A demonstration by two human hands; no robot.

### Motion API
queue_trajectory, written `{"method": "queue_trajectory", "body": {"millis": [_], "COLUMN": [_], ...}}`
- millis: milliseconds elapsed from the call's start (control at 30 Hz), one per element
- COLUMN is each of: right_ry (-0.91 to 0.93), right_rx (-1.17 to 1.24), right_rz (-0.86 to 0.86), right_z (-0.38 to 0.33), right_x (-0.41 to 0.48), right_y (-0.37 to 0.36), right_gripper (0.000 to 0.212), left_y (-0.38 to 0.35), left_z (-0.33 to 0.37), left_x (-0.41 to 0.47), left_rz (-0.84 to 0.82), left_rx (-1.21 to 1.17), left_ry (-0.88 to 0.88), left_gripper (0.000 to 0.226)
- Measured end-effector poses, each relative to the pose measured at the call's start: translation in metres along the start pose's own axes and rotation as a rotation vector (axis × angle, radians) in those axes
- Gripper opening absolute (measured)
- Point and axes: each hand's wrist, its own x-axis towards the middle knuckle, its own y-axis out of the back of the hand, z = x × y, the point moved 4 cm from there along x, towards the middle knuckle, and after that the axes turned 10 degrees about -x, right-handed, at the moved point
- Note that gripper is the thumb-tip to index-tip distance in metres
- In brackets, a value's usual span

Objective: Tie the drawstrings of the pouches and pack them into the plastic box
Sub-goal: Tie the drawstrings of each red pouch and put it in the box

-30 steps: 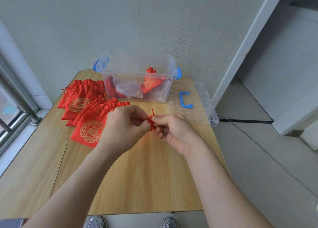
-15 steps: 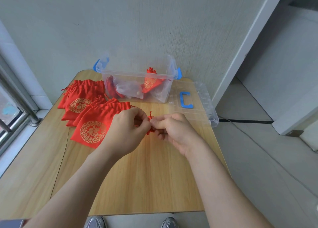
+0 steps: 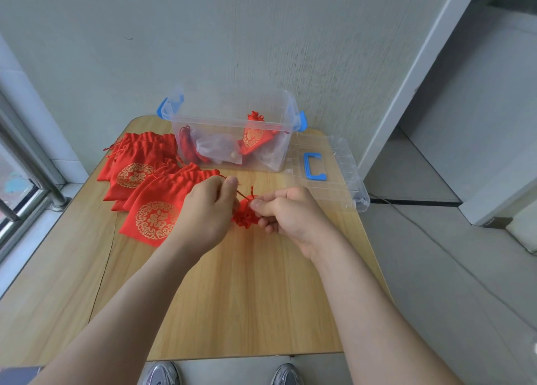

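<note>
A small red pouch (image 3: 245,217) with its mouth gathered sits between my hands above the middle of the wooden table (image 3: 232,297). My left hand (image 3: 206,210) pinches one red drawstring (image 3: 242,194) and holds it taut up and to the left. My right hand (image 3: 290,213) pinches the other string end right beside the pouch's gathered neck. A pile of flat red pouches with gold emblems (image 3: 148,187) lies to the left. The clear plastic box (image 3: 287,140) with blue latches stands at the back, with a tied red pouch (image 3: 252,134) inside it.
The box's clear lid (image 3: 334,175) with a blue handle lies flat at the table's right back corner. A clear plastic bag (image 3: 218,149) sits inside the box. A window rail (image 3: 37,175) runs along the left. My shoes show below the table's near edge.
My hands have drawn slightly apart. The left hand has pulled a drawstring out taut to the upper left, and the pouch's gathered red body now shows between the hands.
</note>
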Motion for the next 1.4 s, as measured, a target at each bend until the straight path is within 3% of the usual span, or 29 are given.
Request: {"method": "queue_trajectory", "body": {"millis": [100, 233, 367, 567, 967, 1133, 1233, 1400], "right_ry": [-0.022, -0.037, -0.018, 0.071, 0.158, 0.258, 0.339, 0.399], "right_rx": [-0.011, -0.028, -0.034, -0.098, -0.58, -0.698, -0.785, -0.671], "right_rz": [0.005, 0.001, -0.045, -0.026, 0.128, 0.166, 0.204, 0.177], "right_z": [0.001, 0.001, 0.0, -0.003, -0.014, -0.016, -0.021, -0.028], "right_x": [0.0, -0.001, -0.002, -0.008, -0.015, -0.017, -0.015, -0.017], "right_y": [-0.001, -0.002, -0.006, -0.003, -0.007, -0.012, -0.015, -0.02], "right_gripper": [0.006, 0.012, 0.019, 0.005, 0.009, 0.016, 0.018, 0.02], "left_y": [0.0, -0.008, -0.016, -0.007, 0.002, 0.005, 0.009, 0.009], "left_z": [-0.002, 0.006, 0.0, -0.003, -0.009, -0.01, -0.005, 0.005], "left_x": [-0.002, -0.007, -0.007, 0.001, 0.007, 0.01, 0.008, 0.005], "left_rz": [0.02, -0.1, -0.204, -0.143, -0.088, -0.036, 0.039, 0.101], "left_rx": [-0.111, 0.049, 0.126, 0.176, 0.246, 0.233, 0.206, 0.075], "left_ry": [0.103, -0.027, -0.113, -0.104, -0.02, -0.003, -0.05, -0.229], "left_gripper": [0.027, 0.033, 0.024, 0.021, 0.031, 0.02, 0.017, 0.014]}}
